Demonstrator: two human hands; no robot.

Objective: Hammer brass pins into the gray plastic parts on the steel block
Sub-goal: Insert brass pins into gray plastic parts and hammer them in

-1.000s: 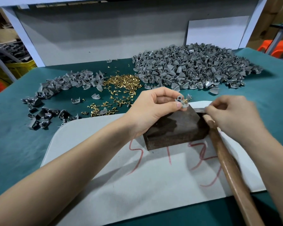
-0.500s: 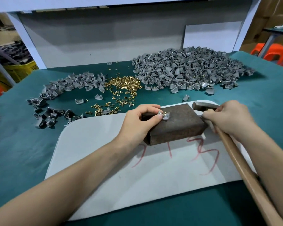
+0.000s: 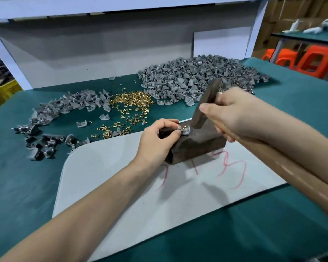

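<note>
The left hand (image 3: pixel 157 137) pinches a gray plastic part (image 3: pixel 184 131), with a brass pin (image 3: pixel 184 127) standing in it, on the steel block (image 3: pixel 195 146). The right hand (image 3: pixel 237 114) is curled round the hammer (image 3: pixel 204 108), whose head hangs tilted just above the part. The block sits on a white mat (image 3: pixel 140 195) on the green surface (image 3: pixel 17 186). Behind lie loose brass pins (image 3: pixel 131 100) between two heaps of gray parts (image 3: pixel 197 78). At far left, a yellow crate (image 3: pixel 0 91) holds dark pieces, too blurred to identify.
</note>
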